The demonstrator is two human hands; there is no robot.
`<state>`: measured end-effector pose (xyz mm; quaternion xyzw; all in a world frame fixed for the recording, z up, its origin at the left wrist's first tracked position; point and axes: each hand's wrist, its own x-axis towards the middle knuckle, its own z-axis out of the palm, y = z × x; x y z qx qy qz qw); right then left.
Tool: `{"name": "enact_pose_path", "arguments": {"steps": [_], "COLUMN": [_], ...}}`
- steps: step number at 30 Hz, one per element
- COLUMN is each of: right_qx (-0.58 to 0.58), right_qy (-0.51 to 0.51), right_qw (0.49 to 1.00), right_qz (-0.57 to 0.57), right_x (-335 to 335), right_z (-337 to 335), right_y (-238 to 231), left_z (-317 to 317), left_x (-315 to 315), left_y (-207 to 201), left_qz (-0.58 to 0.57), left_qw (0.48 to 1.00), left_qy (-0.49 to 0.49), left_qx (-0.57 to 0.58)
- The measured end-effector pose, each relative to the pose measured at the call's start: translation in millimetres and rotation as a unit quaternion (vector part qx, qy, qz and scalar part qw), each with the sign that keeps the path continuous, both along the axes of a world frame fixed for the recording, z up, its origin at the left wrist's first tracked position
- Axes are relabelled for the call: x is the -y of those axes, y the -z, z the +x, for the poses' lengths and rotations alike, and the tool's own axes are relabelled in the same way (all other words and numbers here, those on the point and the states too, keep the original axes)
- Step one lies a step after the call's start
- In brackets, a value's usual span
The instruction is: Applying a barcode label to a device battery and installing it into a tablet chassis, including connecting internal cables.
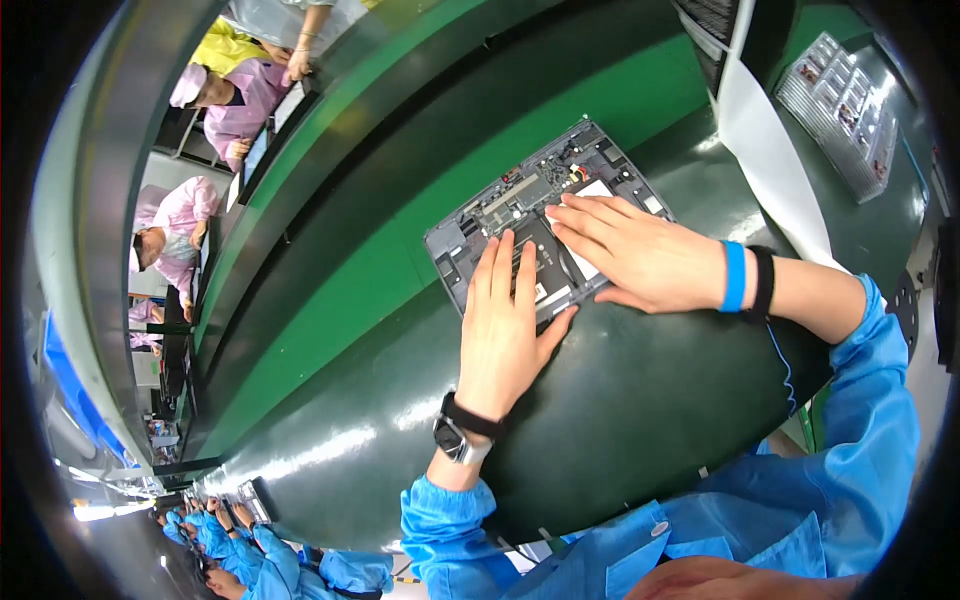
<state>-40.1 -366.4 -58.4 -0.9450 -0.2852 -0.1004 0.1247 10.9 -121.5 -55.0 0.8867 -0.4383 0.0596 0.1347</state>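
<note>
A: ok so where was the opened laptop base (pixel 527 222)?
B: sat at an angle on the dark green workbench (pixel 610 400), circuit board (pixel 545 180) showing.
A: and the 2 hands?
B: both open, palms down on it. left hand (pixel 500 335) had its fingers stretched over the black panel (pixel 545 262), right hand (pixel 640 255) lay beside it, fingers out. 1 watch (pixel 458 438) on the left wrist, 1 blue band (pixel 735 276) on the right.

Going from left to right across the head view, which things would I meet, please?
Co-workers in pink → left hand → right hand → blue wristband → black wristband → stack of clear trays. The opened device is left out: both hands overlap it.
</note>
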Motion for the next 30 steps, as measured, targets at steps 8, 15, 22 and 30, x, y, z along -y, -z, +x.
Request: {"name": "enact_pose_path", "arguments": {"steps": [8, 15, 22, 30], "right_qx": [-0.071, -0.11, -0.09, -0.088], "right_qy": [-0.02, -0.028, -0.018, -0.017], "right_qw": [0.997, 0.994, 0.995, 0.996], "right_qz": [0.024, -0.004, -0.034, 0.003], "right_x": [6.9, 9.7, 6.0, 7.2], "right_z": [16.2, 22.6, 24.2, 27.2], "right_y": [-7.4, -8.8, -4.6, -1.2], "left_z": [3.0, 21.2, 29.5, 32.1], "left_x": [-5.4, -9.8, -10.8, -8.0], "left_y": [-5.6, -8.4, -10.8, -14.0], "left_qz": [0.054, 0.05, 0.047, 0.069], "left_qw": [0.999, 0.997, 0.997, 0.997], "left_qy": [0.002, 0.015, 0.009, 0.025], "left_qx": [-0.005, -0.048, -0.058, -0.033]}}
